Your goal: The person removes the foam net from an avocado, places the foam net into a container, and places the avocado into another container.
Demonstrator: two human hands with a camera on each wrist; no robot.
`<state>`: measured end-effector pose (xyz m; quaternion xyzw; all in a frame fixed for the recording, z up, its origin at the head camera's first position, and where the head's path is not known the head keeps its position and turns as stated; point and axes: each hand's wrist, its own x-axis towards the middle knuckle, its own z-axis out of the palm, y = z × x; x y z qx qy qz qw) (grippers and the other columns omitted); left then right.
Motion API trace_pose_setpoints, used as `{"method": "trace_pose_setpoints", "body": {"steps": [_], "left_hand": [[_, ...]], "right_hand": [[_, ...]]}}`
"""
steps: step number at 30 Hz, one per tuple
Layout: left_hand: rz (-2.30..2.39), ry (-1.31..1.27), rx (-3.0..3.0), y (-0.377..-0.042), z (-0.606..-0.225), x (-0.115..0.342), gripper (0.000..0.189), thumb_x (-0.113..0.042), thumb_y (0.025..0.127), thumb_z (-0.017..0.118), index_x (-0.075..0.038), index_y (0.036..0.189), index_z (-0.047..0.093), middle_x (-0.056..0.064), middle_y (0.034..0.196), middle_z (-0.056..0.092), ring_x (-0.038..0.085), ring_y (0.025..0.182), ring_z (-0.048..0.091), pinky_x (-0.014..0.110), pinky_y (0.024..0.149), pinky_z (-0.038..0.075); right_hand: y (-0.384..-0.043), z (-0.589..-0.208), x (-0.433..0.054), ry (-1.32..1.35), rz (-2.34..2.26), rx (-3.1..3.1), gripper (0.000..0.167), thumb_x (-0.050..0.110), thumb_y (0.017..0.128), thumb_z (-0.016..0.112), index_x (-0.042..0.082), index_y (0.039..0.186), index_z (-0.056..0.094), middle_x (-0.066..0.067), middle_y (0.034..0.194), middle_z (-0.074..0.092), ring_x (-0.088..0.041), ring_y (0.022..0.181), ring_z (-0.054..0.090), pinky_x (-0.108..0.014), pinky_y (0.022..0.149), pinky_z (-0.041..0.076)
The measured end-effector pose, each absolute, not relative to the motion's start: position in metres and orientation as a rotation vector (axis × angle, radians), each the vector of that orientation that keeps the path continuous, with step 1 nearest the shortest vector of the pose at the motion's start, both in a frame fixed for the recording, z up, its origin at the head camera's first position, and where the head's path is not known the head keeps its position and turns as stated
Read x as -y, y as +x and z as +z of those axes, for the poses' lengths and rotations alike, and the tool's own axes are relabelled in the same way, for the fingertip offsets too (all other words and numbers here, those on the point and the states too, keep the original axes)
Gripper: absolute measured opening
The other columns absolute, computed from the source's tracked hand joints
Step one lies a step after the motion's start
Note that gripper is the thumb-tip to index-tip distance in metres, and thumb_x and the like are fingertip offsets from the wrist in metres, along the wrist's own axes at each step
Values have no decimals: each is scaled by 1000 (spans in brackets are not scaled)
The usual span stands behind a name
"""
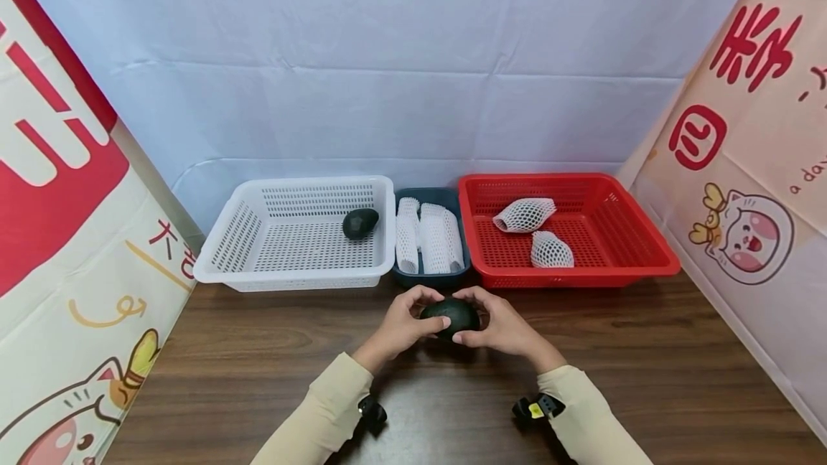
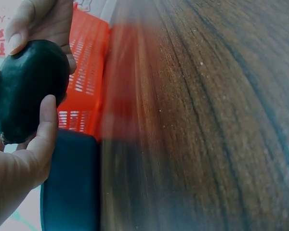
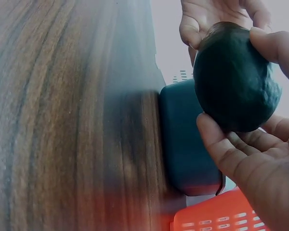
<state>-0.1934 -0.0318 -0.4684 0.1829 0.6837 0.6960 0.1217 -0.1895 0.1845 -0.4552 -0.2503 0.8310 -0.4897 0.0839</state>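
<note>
Just in front of the blue bin (image 1: 429,280): one dark green avocado (image 1: 456,313), lying sideways, near the brown wood worktop (image 1: 258,350). I cannot tell if it touches the wood.
Left hand (image 1: 402,325): its grip is closed around the left end of this avocado, with the fingers bent and the thumb on the near side.
Right hand (image 1: 507,323): its grip is closed around the other end, with bent fingers at the back and the thumb low on the near side.
White basket (image 1: 297,283): on the left, with one more dark avocado (image 1: 360,224) near its right end.
Inside the blue bin: white foam nets (image 1: 434,239), side by side, between the two big baskets.
Red basket (image 1: 575,278): on the right, with two puffy nets inside. One puffy net (image 1: 525,215) lies near the back, and the other puffy net (image 1: 551,250) is closer to the front. What they hold is hard to see.
Arms: cream sleeves (image 1: 332,404), with a small black gadget (image 1: 372,411) at the left wrist and a black and yellow one (image 1: 538,407) at the right.
Behind it all: a pale cloth (image 1: 388,92) with fold lines.
Sides: a cartoon cat (image 1: 71,407) on the left and another cartoon cat (image 1: 749,239) on the right.
</note>
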Motion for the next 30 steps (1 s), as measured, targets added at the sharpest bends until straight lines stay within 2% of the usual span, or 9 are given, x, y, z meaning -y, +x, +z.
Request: {"method": "trace_pose_setpoints", "body": {"steps": [5,7,11,19,23,30], "left_hand": [[1799,685,-2407,-191,-464,37,32,-16,74,78,-13,102,63,-2,99,59,13,85,56,32,73,49],[1697,770,-2570,-190,-457,42,33,-18,71,79,-16,100,64,-4,98,58,12,87,54,29,75,46],[1586,883,-2727,-189,-442,52,34,-17,68,80,-16,98,64,-4,96,56,12,87,53,31,75,46],[1386,952,-2890,-192,-416,70,36,-19,70,79,-12,102,64,-1,97,55,14,85,52,31,72,46],[1337,913,-2962,-192,-405,78,35,-18,72,78,-12,103,64,1,99,54,16,86,52,33,72,46],[1376,893,-3026,-194,-392,93,37,-15,68,80,-10,102,65,3,99,56,20,88,54,36,75,46]], "right_hand": [[-186,-446,-181,-789,-1321,-2513,69,29,72,81,8,127,46,-4,116,55,-20,99,55,-38,80,49],[-185,-439,-178,-828,-1224,-2554,72,28,71,81,5,129,45,-6,119,54,-22,103,55,-39,85,47],[-188,-424,-171,-856,-1008,-2651,73,27,70,81,1,129,47,-9,121,54,-24,110,52,-43,91,42],[-194,-407,-156,-848,-784,-2717,67,24,70,80,1,126,51,-13,121,54,-25,109,49,-43,91,41],[-198,-403,-148,-855,-734,-2716,63,25,72,79,3,124,53,-10,120,55,-24,110,49,-42,92,41],[-204,-396,-136,-829,-682,-2711,60,24,72,79,5,123,55,-6,117,56,-20,106,50,-38,90,42]]}}
